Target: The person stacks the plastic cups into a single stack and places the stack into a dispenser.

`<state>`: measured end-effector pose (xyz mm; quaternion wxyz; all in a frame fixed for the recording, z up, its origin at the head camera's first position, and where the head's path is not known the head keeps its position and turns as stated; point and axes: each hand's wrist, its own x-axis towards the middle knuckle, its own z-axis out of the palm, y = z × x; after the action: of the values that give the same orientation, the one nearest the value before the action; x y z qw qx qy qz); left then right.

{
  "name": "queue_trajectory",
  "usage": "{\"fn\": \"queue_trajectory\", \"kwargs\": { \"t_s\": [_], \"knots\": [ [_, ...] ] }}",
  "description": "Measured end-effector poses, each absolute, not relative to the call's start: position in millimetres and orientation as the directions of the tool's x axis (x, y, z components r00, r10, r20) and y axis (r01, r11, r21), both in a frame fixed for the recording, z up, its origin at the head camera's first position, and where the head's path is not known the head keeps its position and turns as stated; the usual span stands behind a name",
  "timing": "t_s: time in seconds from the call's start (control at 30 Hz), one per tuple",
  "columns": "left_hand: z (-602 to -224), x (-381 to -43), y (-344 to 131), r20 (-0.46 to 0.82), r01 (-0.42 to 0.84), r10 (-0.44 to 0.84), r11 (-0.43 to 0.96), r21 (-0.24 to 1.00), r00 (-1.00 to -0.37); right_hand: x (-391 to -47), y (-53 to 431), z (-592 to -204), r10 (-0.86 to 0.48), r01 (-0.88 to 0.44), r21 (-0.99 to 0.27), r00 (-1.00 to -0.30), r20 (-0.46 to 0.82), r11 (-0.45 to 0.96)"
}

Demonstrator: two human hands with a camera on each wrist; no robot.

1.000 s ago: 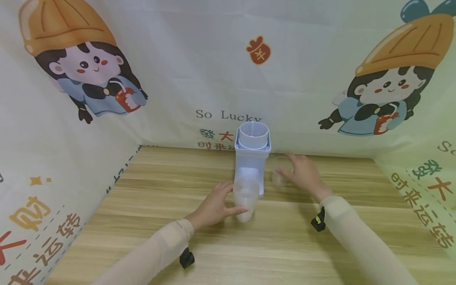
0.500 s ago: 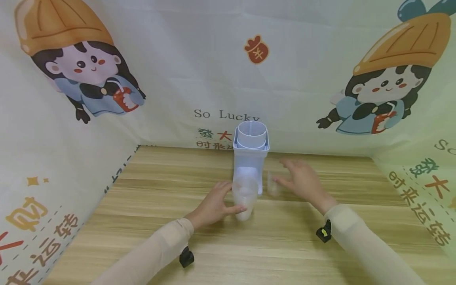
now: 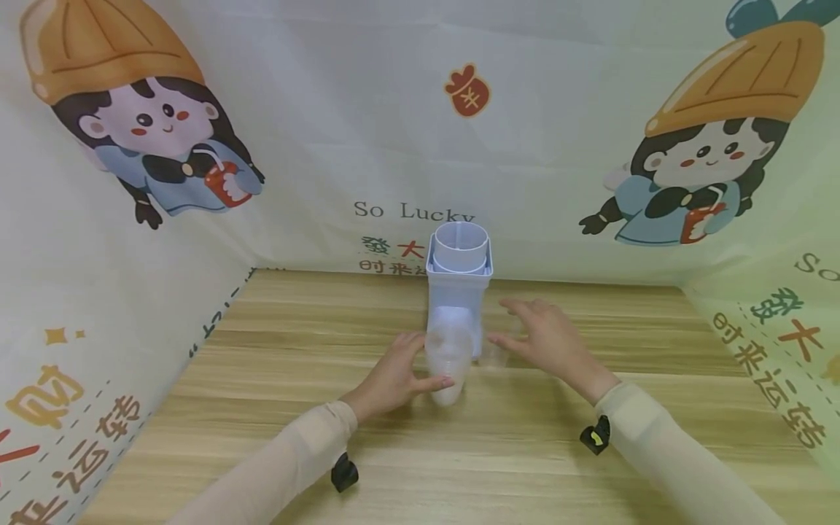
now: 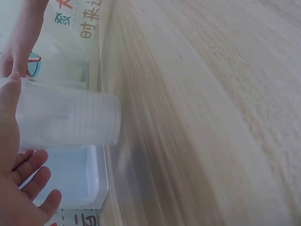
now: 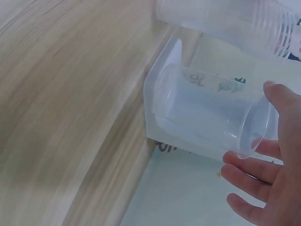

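In the head view, my left hand point(image 3: 394, 375) grips a nested stack of translucent plastic cups point(image 3: 449, 368) in front of a pale plastic stand. The left wrist view shows the stack point(image 4: 70, 115) with the thumb on one side and curled fingers on the other. My right hand point(image 3: 551, 343) is to the right of the stand, its thumb and fingers around the rim of a single clear plastic cup point(image 5: 202, 110). This cup is faint in the head view. Whether its base touches the table is hard to tell.
The pale stand point(image 3: 459, 281), with a round open tube on top, is upright near the back of the wood-grain table point(image 3: 315, 321). A printed cloth point(image 3: 538, 146) with cartoon figures hangs behind and along both sides.
My right hand has moved left and slightly toward me with the single cup, closer to the stand. The left hand and the stack have stayed nearly still.
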<state>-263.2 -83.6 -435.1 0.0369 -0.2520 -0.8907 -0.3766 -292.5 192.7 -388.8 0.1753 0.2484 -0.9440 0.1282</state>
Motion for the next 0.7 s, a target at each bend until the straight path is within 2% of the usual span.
{"fn": "queue_trajectory", "kwargs": {
  "t_s": [0.5,0.7],
  "knots": [
    [-435,-264,-83,0.241,0.462,0.412,0.604,0.65,-0.878,-280,185,-362,-0.458,-0.547,-0.12,-0.785,0.418,0.828],
    [-435,-265,-84,0.257,0.471,0.412,0.594,0.652,-0.874,-276,183,-344,-0.475,-0.583,-0.123,-0.751,0.458,0.803]
  ]
}}
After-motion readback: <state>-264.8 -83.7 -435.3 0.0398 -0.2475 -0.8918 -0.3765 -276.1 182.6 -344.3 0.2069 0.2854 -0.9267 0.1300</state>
